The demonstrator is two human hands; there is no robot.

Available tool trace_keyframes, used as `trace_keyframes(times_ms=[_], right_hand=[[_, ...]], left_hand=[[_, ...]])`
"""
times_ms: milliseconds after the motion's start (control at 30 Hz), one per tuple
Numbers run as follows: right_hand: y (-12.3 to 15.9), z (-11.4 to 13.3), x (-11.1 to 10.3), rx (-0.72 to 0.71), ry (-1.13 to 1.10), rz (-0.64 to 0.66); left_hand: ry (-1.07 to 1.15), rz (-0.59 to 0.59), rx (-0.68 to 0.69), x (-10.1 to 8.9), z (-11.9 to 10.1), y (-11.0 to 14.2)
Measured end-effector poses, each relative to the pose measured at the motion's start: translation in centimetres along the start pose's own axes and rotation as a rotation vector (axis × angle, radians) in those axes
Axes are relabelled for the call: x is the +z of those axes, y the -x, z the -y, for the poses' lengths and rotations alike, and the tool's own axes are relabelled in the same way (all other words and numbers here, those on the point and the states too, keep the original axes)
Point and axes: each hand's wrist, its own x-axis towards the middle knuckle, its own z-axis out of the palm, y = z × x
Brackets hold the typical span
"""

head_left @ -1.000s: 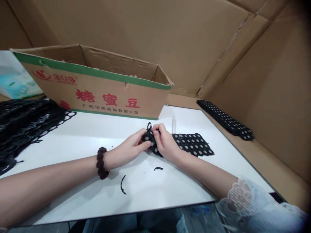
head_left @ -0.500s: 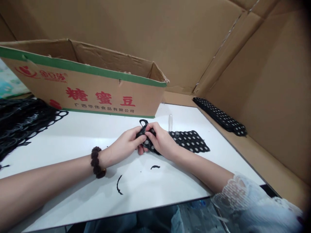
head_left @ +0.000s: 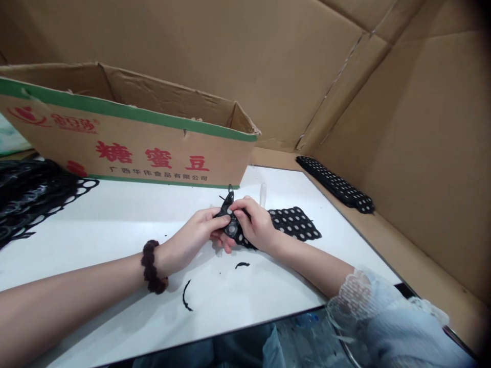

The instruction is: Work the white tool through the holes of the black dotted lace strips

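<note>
A black sheet with rows of pale round discs lies partly on the white table, its left end raised in my hands. My left hand is closed on that end, thumb on top and fingers underneath. Just right of it, my right hand is closed in a pinch at the same end, thumb and forefinger close to a pale disc. Whether a small piece sits between those fingertips is hidden. A thin black loop stands up from the sheet's far corner. My right hand covers the sheet's middle.
A cardboard box stands behind my hands. Black strips with ring-shaped holes are heaped at the left. More dotted black sheets lie by the right cardboard wall. Thin black scraps and a clear strip rest on the white table.
The raised end of the black sheet has tilted more upright, and its loop now points up. Both hands keep hold at nearly the same spot. The whole view has shifted slightly.
</note>
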Motion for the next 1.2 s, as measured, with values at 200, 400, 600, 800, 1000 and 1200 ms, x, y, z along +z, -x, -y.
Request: trace_keyframes(times_ms=[200,400,600,800,1000,1200], right_hand=[[0.5,0.2,0.1,-0.051,0.132,0.072],[0.3,0.5,-0.1,-0.182,0.244,0.091],[0.4,0.7,-2.6,-0.090,0.163,-0.076],[-1.3,-0.4,-1.9,0.494,-0.247,-0.093],[-2.3,1.2,-1.7,0.467,-0.382,0.121],[-4.1,1.3,-2.7,-0.118,0.071,0.395]], left_hand=[[-0.186,-0.081,0.041,-0.5,-0.2,0.0],[-0.188,-0.243,-0.023,-0.5,0.3,-0.2],[-0.115,-0.368,0.013,-1.7,0.1,-0.6],[-0.213,-0.186,0.144,-0.3,0.4,-0.1],[-0.252,-0.120,0.222,-0.3,0.4,0.5],[0.012,-0.145,0.173,-1.4,0.5,-0.3]])
